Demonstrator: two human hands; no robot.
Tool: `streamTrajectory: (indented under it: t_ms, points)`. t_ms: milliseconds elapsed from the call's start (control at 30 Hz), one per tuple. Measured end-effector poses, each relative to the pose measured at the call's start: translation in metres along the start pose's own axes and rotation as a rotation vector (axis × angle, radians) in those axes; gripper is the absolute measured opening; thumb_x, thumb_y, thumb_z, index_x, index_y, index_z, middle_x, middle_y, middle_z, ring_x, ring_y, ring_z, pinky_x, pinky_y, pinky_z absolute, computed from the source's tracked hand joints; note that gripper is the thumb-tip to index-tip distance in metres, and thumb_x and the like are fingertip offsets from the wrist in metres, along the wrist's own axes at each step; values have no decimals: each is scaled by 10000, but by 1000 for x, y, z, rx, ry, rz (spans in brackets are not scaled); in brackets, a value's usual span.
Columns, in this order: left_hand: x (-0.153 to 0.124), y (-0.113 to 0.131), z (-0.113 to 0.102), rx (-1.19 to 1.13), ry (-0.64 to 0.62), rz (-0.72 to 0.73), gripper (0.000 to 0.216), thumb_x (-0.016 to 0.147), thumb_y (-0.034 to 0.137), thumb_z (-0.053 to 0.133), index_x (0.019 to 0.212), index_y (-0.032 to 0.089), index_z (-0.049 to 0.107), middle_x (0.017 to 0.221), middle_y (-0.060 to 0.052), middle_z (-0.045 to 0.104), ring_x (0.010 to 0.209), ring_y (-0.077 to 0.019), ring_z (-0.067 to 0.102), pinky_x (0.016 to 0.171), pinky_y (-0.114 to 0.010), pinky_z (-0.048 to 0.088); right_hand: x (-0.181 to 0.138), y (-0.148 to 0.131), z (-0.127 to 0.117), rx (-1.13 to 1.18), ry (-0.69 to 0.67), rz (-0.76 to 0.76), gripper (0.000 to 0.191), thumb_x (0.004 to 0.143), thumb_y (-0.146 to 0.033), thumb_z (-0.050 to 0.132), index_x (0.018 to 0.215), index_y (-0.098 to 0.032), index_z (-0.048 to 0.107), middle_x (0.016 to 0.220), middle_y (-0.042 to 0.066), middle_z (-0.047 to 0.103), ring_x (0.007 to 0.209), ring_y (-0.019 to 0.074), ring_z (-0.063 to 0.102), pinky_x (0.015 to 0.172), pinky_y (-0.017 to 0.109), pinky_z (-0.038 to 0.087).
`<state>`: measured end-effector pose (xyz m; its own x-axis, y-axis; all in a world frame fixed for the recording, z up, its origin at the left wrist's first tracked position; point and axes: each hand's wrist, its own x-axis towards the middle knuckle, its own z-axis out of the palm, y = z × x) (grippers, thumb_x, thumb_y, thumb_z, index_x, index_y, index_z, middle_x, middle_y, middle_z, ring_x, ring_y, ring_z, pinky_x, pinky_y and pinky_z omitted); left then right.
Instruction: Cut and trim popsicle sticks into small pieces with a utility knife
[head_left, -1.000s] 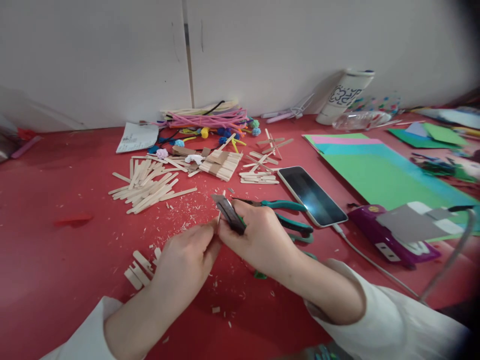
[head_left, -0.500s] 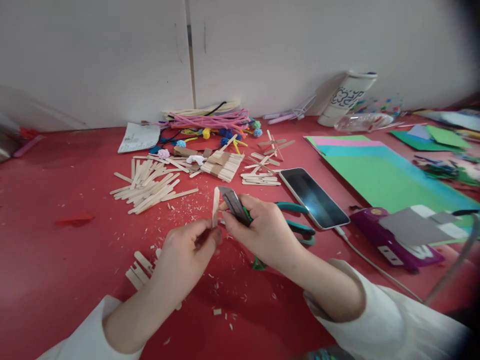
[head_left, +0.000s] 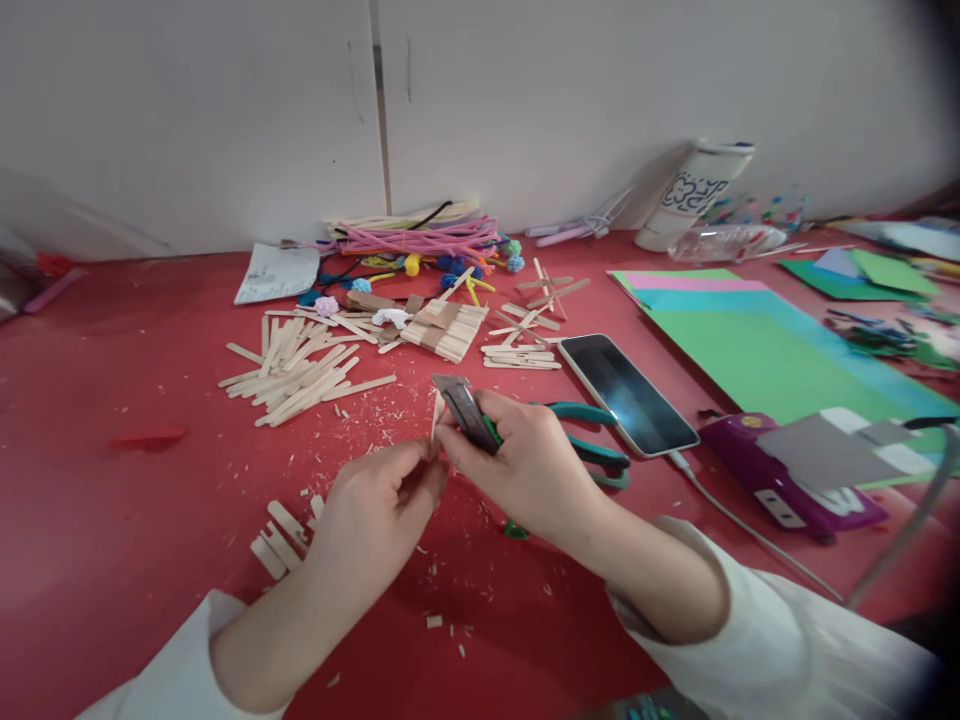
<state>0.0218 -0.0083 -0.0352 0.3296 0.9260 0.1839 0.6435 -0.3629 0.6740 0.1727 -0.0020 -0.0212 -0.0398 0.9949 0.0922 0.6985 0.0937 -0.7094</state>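
Observation:
Between the thumb and fingers of my left hand, a wooden craft stick is pinched upright. My right hand is closed around a utility knife with a grey metal body and a bit of green. Its blade end lies against or just beside the stick's upper part; contact is hard to make out. Wood shavings are scattered on the red table below both hands. Several cut sticks lie by my left wrist, partly hidden by it.
Loose craft sticks and a bundled stack lie beyond my hands. Teal-handled pliers and a phone with a cable are to the right. Further right are a purple pouch and coloured paper. Pipe cleaners sit near the wall.
The craft stick has turned more edge-on and less of it shows. My right thumb and the knife have come closer to it and to my left fingertips.

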Motion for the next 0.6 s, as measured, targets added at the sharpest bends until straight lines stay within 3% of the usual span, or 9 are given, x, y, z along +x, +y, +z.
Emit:
streamTrajectory:
  t_ms: [167,300,400,500,600]
  points:
    - [-1,3,0,-36,2,-6,224,802,253,447,591,188,481,508,44,454,464,-96,399,465,-206,324,0,-2,0,-8,3,-7,174,724,-338,463,621,-200,445,525,-24,480,501,111,447,493,229,309]
    - [-1,4,-1,-223,-96,-150,226,801,307,440,625,185,511,517,30,511,476,-110,460,465,-208,349,-4,-3,0,13,8,-79,168,725,-298,459,608,-202,387,510,-38,427,471,91,381,469,221,277]
    - [3,1,-3,-411,-145,-262,235,808,356,455,653,188,509,470,58,471,425,-93,427,429,-189,324,-6,-3,0,70,-8,-183,202,742,-283,475,599,-203,357,506,-48,395,462,78,361,456,208,275]
    - [7,-5,-5,-474,-116,-292,281,818,400,466,634,189,488,469,69,437,401,-75,376,408,-178,286,-4,1,-3,137,-2,-216,269,796,-318,488,588,-199,367,486,-64,363,437,62,327,431,196,266]
    - [10,-9,-9,-464,-50,-299,304,807,445,493,654,184,523,481,77,377,416,-73,327,410,-180,255,3,8,-6,165,75,-111,291,826,-356,499,607,-200,388,476,-69,382,428,62,348,425,195,283]
